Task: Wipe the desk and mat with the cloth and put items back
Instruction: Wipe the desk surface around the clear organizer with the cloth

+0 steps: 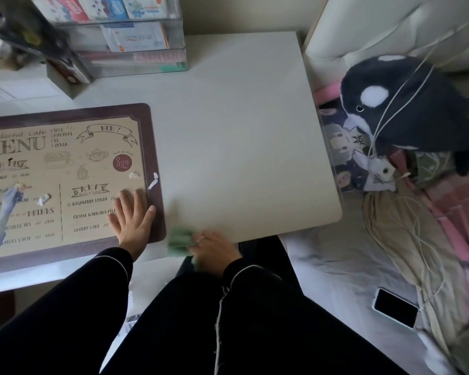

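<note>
My left hand (133, 221) lies flat, fingers spread, pinning the mat (65, 180); my right hand (214, 249) grips the cloth (180, 240). I should wipe the surface (241, 144) in overlapping strokes toward the near edge.

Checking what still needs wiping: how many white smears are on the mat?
3: one on the mat's right border, one beside the red badge, one mid-mat. Others may be hidden.
</note>
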A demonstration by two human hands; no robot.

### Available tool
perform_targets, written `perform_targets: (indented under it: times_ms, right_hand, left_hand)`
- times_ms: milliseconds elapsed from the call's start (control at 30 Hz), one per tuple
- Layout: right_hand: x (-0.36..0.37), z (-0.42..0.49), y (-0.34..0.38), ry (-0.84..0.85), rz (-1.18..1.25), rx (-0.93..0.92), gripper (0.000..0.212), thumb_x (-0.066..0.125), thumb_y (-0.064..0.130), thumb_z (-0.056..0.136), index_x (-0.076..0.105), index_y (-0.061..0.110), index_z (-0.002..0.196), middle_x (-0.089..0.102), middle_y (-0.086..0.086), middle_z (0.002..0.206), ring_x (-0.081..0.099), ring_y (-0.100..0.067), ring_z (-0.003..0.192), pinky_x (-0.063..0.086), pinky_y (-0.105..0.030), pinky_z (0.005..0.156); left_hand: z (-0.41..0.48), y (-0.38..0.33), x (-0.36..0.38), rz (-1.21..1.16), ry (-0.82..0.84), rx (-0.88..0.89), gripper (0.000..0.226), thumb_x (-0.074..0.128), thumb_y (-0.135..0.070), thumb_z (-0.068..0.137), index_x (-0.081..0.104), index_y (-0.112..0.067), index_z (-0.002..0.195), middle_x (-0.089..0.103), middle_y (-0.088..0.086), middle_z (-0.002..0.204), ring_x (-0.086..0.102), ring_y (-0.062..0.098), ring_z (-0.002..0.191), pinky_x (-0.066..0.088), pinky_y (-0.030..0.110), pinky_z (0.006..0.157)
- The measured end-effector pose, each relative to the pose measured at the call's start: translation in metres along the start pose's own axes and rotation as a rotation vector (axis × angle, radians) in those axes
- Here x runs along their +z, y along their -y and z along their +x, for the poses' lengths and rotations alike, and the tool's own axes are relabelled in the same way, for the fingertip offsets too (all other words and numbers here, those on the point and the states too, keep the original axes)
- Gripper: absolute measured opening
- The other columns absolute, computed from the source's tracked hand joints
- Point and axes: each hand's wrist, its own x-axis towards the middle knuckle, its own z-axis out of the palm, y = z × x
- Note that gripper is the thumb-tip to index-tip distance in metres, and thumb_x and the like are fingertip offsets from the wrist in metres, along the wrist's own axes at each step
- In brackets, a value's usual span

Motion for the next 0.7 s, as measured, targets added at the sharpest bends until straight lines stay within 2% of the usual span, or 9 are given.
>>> perform_targets:
  times_ms: [67,133,233,300,400,500,600,633,700]
  right_hand:
    - [-0.006,-0.026,-0.045,-0.127,0.041,0.174,0.031,0.085,0.02,0.048,0.075,0.012,0.077,0.071,-0.013,0.081,0.066,-0.03,0.069,0.053,-0.028,0.062]
    - [-0.012,-0.062,-0.099,-0.251,0.096,0.539,0.03,0.081,0.004,0.051,0.074,0.002,0.079,0.067,-0.023,0.073,0.063,-0.037,0.061,0.054,-0.034,0.058]
    - [-0.016,-0.107,-0.158,-0.266,0.134,1.149,0.052,0.055,0.0,0.083,0.049,-0.004,0.135,0.058,-0.036,0.112,0.056,-0.047,0.096,0.043,-0.046,0.083]
    - [-0.011,-0.108,-0.164,-0.272,0.188,1.338,0.059,0.048,0.007,0.089,0.033,-0.001,0.145,0.05,-0.035,0.125,0.048,-0.046,0.111,0.034,-0.046,0.093]
    - [-0.011,-0.063,-0.119,-0.35,0.265,1.227,0.053,0.046,0.003,0.087,0.042,-0.004,0.14,0.055,-0.035,0.116,0.053,-0.046,0.097,0.039,-0.045,0.083]
    - [-0.005,-0.021,-0.049,-0.381,0.189,0.725,0.044,0.044,0.012,0.068,0.072,-0.004,0.099,0.067,-0.021,0.08,0.057,-0.032,0.054,0.047,-0.03,0.055]
    - [0.0,-0.022,-0.043,-0.275,0.093,0.307,0.03,0.049,0.021,0.063,0.073,0.011,0.077,0.067,-0.012,0.072,0.06,-0.029,0.058,0.046,-0.029,0.054]
    - [-0.002,-0.029,-0.061,-0.302,0.064,0.267,0.021,0.052,0.017,0.062,0.07,0.01,0.07,0.064,-0.013,0.067,0.059,-0.03,0.056,0.044,-0.03,0.05]
    - [-0.007,-0.052,-0.106,-0.378,0.064,0.434,0.02,0.049,0.01,0.064,0.069,0.005,0.064,0.061,-0.017,0.06,0.058,-0.033,0.053,0.044,-0.033,0.048]
  left_hand:
    - [0.0,0.001,0.0,0.012,0.006,-0.003,0.06,0.028,-0.041,0.102,-0.006,-0.033,0.151,-0.023,0.002,0.157,-0.026,0.015,0.142,-0.022,0.04,0.111]
    - [0.001,0.0,0.002,0.044,0.006,-0.009,0.061,0.028,-0.042,0.101,-0.007,-0.033,0.151,-0.023,0.004,0.157,-0.026,0.016,0.142,-0.021,0.041,0.111]
    - [0.002,-0.002,0.004,0.083,-0.007,-0.025,0.064,0.029,-0.044,0.1,-0.007,-0.031,0.151,-0.023,0.006,0.157,-0.025,0.019,0.142,-0.021,0.042,0.11]
    - [0.001,-0.003,0.005,0.103,-0.016,-0.032,0.064,0.029,-0.046,0.1,-0.007,-0.031,0.151,-0.022,0.006,0.157,-0.024,0.019,0.143,-0.02,0.042,0.111]
    - [0.001,-0.005,0.004,0.121,-0.013,-0.04,0.066,0.031,-0.046,0.099,-0.008,-0.032,0.151,-0.022,0.007,0.157,-0.024,0.02,0.143,-0.019,0.044,0.111]
    - [0.001,-0.005,0.003,0.137,0.004,-0.047,0.067,0.031,-0.047,0.098,-0.009,-0.032,0.15,-0.022,0.007,0.157,-0.025,0.02,0.142,-0.019,0.044,0.111]
    - [0.002,-0.002,0.003,0.128,0.022,-0.045,0.067,0.03,-0.046,0.099,-0.011,-0.034,0.15,-0.024,0.006,0.157,-0.027,0.019,0.142,-0.021,0.043,0.11]
    - [0.002,-0.002,0.003,0.125,0.031,-0.049,0.067,0.03,-0.046,0.099,-0.012,-0.034,0.15,-0.024,0.006,0.156,-0.027,0.019,0.142,-0.021,0.043,0.11]
    - [0.002,-0.003,0.002,0.128,0.036,-0.055,0.067,0.029,-0.046,0.099,-0.012,-0.033,0.15,-0.024,0.006,0.156,-0.027,0.02,0.142,-0.021,0.043,0.11]
